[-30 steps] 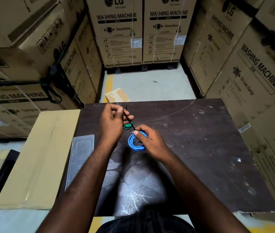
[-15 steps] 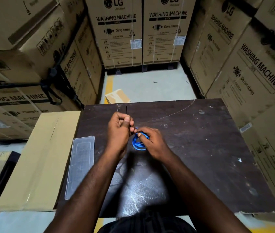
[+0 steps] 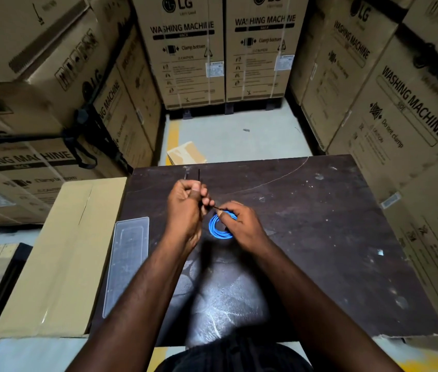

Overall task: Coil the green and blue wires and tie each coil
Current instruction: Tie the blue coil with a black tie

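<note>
My right hand (image 3: 242, 224) pinches the blue coil (image 3: 216, 231) at its rim: light, springy, I reckon. My left hand (image 3: 187, 208) grips the thin tie (image 3: 216, 208).

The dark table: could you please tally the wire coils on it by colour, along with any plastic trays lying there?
Blue wire coil: 1, held by the right hand
Green wire coil: 0 in view
Clear plastic tray: 1, at the table's left edge
Total: 2
</note>
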The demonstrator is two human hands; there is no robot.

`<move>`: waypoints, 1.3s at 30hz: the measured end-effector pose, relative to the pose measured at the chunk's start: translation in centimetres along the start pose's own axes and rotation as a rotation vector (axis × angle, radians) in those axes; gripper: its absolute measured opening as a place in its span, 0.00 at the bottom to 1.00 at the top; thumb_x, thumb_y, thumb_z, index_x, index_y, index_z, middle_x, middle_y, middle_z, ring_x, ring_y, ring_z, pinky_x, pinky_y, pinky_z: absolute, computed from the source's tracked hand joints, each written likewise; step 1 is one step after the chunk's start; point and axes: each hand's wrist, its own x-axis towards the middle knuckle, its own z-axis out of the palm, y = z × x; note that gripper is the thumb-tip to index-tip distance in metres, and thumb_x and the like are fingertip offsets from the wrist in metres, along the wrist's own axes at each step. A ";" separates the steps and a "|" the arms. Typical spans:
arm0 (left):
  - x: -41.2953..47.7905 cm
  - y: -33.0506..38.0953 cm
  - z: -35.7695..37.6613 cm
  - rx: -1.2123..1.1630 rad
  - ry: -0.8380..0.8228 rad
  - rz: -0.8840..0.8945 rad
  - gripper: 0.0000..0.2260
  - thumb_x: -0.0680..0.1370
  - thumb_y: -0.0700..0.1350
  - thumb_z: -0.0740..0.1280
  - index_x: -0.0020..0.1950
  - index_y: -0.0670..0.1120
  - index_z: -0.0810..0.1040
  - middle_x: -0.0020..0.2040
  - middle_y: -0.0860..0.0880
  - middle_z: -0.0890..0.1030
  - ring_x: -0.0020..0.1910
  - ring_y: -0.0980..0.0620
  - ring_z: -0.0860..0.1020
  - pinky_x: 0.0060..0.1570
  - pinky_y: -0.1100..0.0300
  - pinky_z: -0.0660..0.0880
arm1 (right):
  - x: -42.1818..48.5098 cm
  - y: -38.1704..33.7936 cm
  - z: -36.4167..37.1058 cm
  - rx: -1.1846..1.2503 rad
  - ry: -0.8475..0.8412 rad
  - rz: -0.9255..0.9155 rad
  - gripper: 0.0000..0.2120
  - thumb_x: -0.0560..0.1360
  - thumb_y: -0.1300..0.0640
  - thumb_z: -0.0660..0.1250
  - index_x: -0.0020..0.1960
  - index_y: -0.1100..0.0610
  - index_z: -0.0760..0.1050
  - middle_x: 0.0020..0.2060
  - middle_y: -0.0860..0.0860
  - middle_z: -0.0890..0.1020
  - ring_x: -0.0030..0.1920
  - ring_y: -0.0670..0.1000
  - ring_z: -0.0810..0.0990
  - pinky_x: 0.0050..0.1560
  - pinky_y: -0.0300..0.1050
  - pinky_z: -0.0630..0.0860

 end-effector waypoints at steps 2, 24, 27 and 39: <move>0.0 0.2 0.1 0.012 0.004 0.006 0.10 0.82 0.34 0.55 0.42 0.45 0.67 0.33 0.49 0.70 0.24 0.59 0.67 0.30 0.65 0.72 | -0.2 -0.1 0.2 0.005 -0.013 -0.027 0.05 0.74 0.61 0.66 0.46 0.53 0.79 0.42 0.47 0.79 0.43 0.40 0.77 0.47 0.32 0.70; 3.2 2.1 1.4 -0.100 0.027 -0.052 0.14 0.80 0.30 0.52 0.40 0.45 0.66 0.33 0.48 0.68 0.23 0.58 0.65 0.24 0.66 0.68 | -1.9 -4.3 -0.5 0.482 -0.066 0.206 0.03 0.78 0.62 0.63 0.48 0.58 0.76 0.42 0.66 0.82 0.31 0.62 0.83 0.23 0.45 0.77; 3.9 1.6 0.8 -0.116 0.084 -0.108 0.17 0.78 0.28 0.51 0.37 0.46 0.66 0.32 0.49 0.67 0.23 0.59 0.64 0.24 0.68 0.67 | -2.1 -4.4 -0.3 0.442 -0.091 0.221 0.03 0.78 0.61 0.64 0.49 0.58 0.76 0.42 0.67 0.82 0.31 0.63 0.83 0.23 0.44 0.77; 7.5 -1.7 -0.7 -0.028 0.184 -0.286 0.16 0.79 0.32 0.48 0.35 0.46 0.65 0.23 0.52 0.66 0.17 0.60 0.63 0.22 0.70 0.67 | -1.0 -4.0 0.9 0.141 -0.077 0.135 0.08 0.76 0.53 0.65 0.41 0.54 0.78 0.30 0.47 0.78 0.27 0.45 0.79 0.33 0.40 0.73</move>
